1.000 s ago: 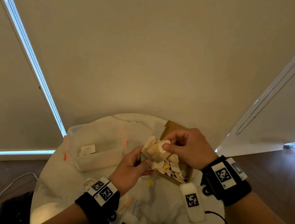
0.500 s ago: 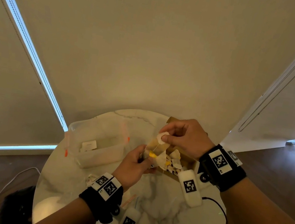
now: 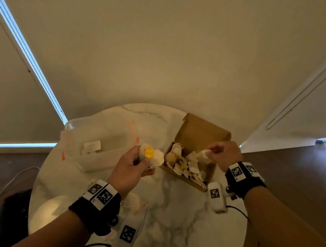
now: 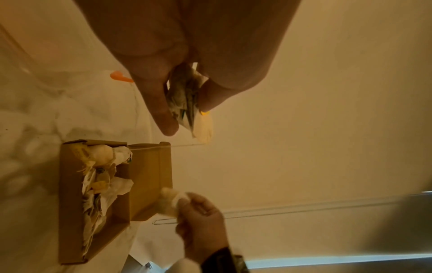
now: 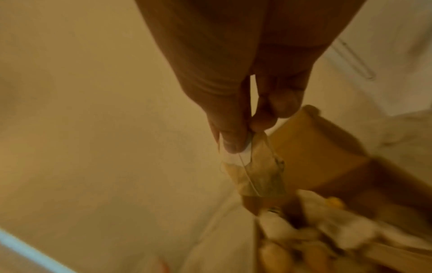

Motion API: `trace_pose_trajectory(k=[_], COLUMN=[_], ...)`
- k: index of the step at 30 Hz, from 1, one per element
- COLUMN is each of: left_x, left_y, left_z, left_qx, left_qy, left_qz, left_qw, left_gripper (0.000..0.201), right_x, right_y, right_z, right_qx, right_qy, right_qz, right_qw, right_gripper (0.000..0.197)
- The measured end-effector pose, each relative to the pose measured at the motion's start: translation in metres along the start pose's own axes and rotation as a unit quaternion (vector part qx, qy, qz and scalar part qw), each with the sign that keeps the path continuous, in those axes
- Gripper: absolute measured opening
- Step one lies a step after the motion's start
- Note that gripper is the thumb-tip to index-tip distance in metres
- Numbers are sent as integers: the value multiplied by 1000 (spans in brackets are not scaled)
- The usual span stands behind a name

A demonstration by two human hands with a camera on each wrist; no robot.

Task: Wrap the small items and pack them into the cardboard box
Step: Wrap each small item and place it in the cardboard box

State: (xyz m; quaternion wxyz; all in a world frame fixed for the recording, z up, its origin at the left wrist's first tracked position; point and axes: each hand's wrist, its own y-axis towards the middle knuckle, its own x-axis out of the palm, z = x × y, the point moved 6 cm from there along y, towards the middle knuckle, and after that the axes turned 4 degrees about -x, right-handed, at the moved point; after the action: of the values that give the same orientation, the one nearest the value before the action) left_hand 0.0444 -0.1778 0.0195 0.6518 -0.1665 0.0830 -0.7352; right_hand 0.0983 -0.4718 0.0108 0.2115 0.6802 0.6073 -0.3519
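Note:
The open cardboard box [image 3: 209,175] sits at the table's back right, lid [image 3: 202,132] raised, with several paper-wrapped tea bags [image 3: 183,166] inside. My right hand [image 3: 210,151] hovers over the box's right end and pinches one small bag [image 3: 203,155] by thumb and forefinger; the right wrist view shows that bag [image 5: 257,173] hanging with its string above the box [image 5: 315,157]. My left hand [image 3: 144,161] is left of the box and grips a bundle of bags with a yellow tag [image 3: 149,152]. In the left wrist view this bundle [image 4: 187,103] sits between thumb and fingers.
A clear plastic tub [image 3: 74,129] with a white card [image 3: 91,146] inside stands at the table's left. The round white marble table [image 3: 172,223] ends close to the wall behind. Cables trail off its front edge. A dark object [image 3: 12,216] lies on the floor, lower left.
Both hands were together on one bundle by the box. They have parted: the right hand carried one bag right over the box, the left drew back left with the rest.

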Motion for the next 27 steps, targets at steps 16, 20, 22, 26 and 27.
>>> trace_pose_trajectory(k=[16, 20, 22, 26, 27], left_x=[-18, -10, -5, 8, 11], left_y=[16, 12, 8, -2, -5], left_z=[-21, -18, -14, -9, -6], left_qx=[-5, -3, -9, -32, -32], left_qy=[2, -9, -26, -88, -95], left_qz=[22, 11, 6, -14, -20], left_qw=[1000, 1000, 1000, 996, 995], left_gripper=[30, 27, 23, 23, 23], right_x=[71, 53, 41, 27, 26], right_y=[28, 11, -1, -35, -45], right_z=[85, 83, 65, -12, -36], right_qx=[77, 64, 40, -81, -114], right_qy=[-197, -182, -162, -21, 33], right_qz=[-103, -57, -21, 10, 1], right_qw=[972, 979, 986, 996, 993], right_gripper=[30, 20, 15, 13, 13])
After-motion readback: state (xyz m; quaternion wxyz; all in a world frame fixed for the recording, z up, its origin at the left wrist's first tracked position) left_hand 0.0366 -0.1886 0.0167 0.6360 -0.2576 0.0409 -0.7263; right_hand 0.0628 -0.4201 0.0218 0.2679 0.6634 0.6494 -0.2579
